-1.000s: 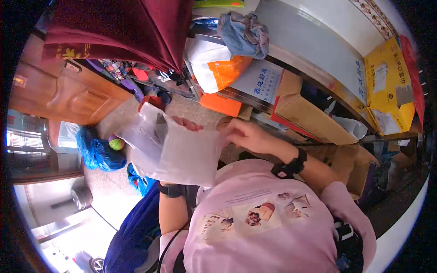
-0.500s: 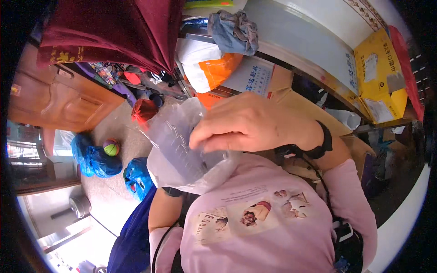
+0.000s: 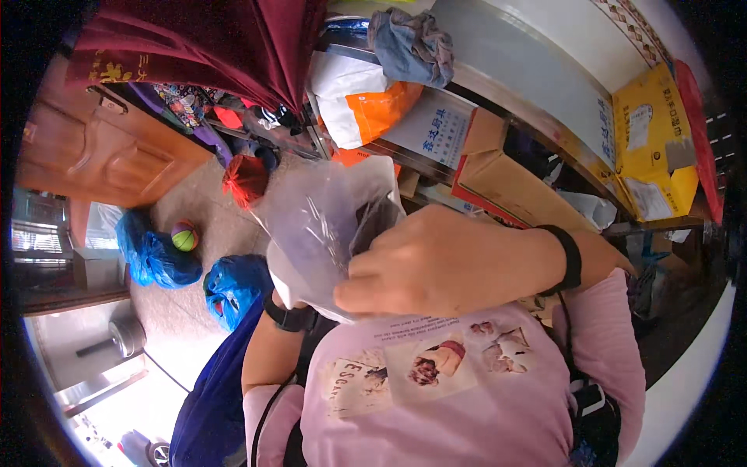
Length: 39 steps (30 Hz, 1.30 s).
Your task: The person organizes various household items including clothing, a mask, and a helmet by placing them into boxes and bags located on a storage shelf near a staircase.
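Note:
A clear, whitish plastic bag (image 3: 311, 226) is held up in front of my chest, its film creased and see-through. My right hand (image 3: 405, 261), with a black band at the wrist, is closed, its curled fingers at the near right edge of the bag. Something dark shows through or behind the film beside the knuckles. My left forearm rises from below, with a black watch (image 3: 289, 313) at its wrist. The hand beyond it is behind the bag, so its fingers are hidden.
Blue plastic bags (image 3: 159, 261), a striped ball (image 3: 184, 235) and a red bag (image 3: 245, 179) lie on the floor at left. A maroon umbrella (image 3: 194, 54) hangs at upper left. Open cardboard boxes (image 3: 517, 175) and a yellow carton (image 3: 654, 144) stand on the right.
My right hand has moved down and slightly right, nearer my chest. More of the bag now shows, its upper part spread wider. The view has shifted a little.

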### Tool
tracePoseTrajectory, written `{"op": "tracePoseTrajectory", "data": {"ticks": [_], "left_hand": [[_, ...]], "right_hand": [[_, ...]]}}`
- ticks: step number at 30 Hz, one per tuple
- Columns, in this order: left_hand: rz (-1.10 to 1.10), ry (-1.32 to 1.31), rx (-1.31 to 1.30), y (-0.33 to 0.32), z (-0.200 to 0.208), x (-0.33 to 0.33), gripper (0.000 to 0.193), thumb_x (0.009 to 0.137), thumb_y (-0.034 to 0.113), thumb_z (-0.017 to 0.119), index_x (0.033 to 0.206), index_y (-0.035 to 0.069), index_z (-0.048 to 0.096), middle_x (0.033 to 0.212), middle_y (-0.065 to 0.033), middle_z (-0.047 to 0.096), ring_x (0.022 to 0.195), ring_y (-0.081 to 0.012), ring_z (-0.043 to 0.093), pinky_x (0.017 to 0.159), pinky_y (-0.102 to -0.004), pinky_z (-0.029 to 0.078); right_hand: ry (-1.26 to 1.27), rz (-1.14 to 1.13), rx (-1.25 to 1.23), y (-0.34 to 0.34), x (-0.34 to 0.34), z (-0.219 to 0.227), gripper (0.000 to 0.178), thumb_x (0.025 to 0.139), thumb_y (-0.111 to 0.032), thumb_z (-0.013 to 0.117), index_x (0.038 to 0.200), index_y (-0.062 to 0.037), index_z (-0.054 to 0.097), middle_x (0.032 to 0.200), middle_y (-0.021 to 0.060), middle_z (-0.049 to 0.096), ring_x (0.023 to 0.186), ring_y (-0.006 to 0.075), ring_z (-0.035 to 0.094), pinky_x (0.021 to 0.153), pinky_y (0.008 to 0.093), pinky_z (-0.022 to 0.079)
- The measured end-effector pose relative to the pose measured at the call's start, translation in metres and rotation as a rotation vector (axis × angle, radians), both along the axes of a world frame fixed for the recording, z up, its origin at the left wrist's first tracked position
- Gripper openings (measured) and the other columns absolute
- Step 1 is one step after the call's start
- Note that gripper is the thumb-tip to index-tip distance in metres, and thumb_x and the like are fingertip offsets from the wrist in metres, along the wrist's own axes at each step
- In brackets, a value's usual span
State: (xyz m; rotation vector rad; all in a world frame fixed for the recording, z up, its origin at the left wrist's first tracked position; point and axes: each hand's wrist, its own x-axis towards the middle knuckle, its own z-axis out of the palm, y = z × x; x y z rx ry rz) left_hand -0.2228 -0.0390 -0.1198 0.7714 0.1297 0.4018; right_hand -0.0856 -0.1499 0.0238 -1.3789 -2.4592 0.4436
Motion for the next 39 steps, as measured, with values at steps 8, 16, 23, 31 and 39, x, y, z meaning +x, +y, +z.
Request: {"op": "tracePoseTrajectory", "data": {"ticks": [8,16,23,31,39], "left_hand": [[0.028,-0.004,-0.008,0.0,0.0,-0.006,0.061,0.067,0.033,0.066,0.111,0.001,0.038,0.107,-0.013,0.049,0.099,-0.0238,0.048,0.088,-0.0368,0.037],[-0.04,0.009,0.036,-0.003,0.006,-0.008,0.072,0.064,0.036,0.069,0.115,0.0,0.035,0.111,-0.0129,0.047,0.103,-0.0239,0.046,0.09,-0.0369,0.035],[-0.149,0.035,0.118,-0.008,0.008,-0.008,0.08,0.061,0.039,0.072,0.119,0.0,0.033,0.115,-0.0128,0.046,0.106,-0.024,0.045,0.093,-0.0371,0.034],[-0.438,0.051,0.402,-0.011,0.017,0.003,0.091,0.057,0.042,0.075,0.124,0.0,0.03,0.12,-0.0128,0.044,0.11,-0.0241,0.043,0.095,-0.0372,0.032],[-0.398,0.025,0.397,0.01,0.012,-0.004,0.101,0.054,0.045,0.078,0.128,-0.001,0.028,0.124,-0.0127,0.042,0.113,-0.0243,0.041,0.098,-0.0374,0.03]], "right_hand": [[0.241,-0.102,0.015,-0.022,0.017,0.007,0.017,0.083,-0.022,0.049,0.082,-0.0054,0.051,0.072,0.0102,0.053,0.065,0.0254,0.059,0.051,0.0352,0.047],[-0.096,-0.351,0.126,-0.023,0.019,0.008,0.014,0.077,-0.018,0.052,0.084,-0.0062,0.051,0.074,0.0072,0.054,0.067,0.0243,0.059,0.051,0.0349,0.047],[0.108,-0.36,0.112,-0.043,0.026,0.011,0.01,0.074,-0.017,0.053,0.076,-0.0073,0.051,0.082,0.0053,0.05,0.071,0.0221,0.056,0.055,0.032,0.047],[0.239,-0.25,0.132,-0.075,0.023,-0.007,0.016,0.068,-0.009,0.065,0.083,-0.0076,0.059,0.081,0.0017,0.057,0.061,0.0156,0.057,0.05,0.0259,0.045],[0.109,-0.454,-0.002,-0.071,0.016,-0.007,0.027,0.068,-0.015,0.066,0.094,-0.0112,0.059,0.077,0.0021,0.05,0.055,0.0175,0.052,0.046,0.0291,0.042]]}}
